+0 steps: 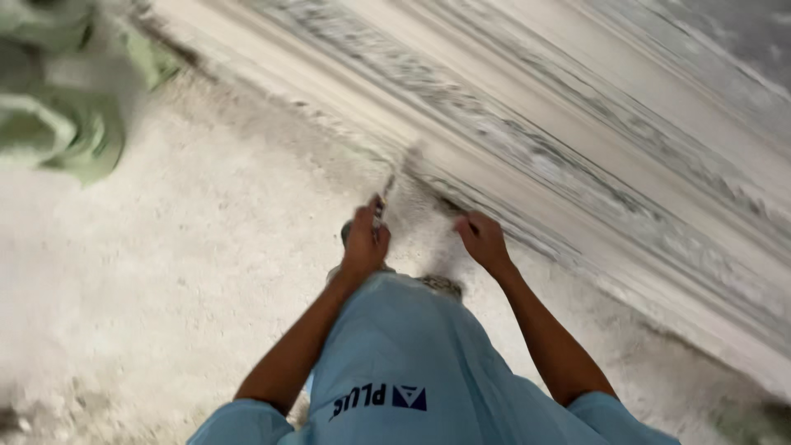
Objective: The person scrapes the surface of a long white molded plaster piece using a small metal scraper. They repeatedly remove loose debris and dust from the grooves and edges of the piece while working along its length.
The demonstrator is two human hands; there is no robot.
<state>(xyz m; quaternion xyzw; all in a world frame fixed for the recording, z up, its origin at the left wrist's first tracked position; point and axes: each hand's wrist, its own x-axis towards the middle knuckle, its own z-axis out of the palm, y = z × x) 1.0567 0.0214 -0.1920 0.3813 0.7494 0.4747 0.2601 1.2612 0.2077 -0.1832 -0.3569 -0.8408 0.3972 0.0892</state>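
We are holding both arms stretched down and forward, our left hand (pixel 364 241) curled into a fist, our right hand (pixel 484 241) loosely closed, knuckles up

Light was even and soft, daylight-like, with no hard glare. Motion blur smeared the whole head view, worst on the green bundle (pixel 58 91) at top left. Only faint shadow sat under the marble slabs (pixel 577 148), whose veins streaked.
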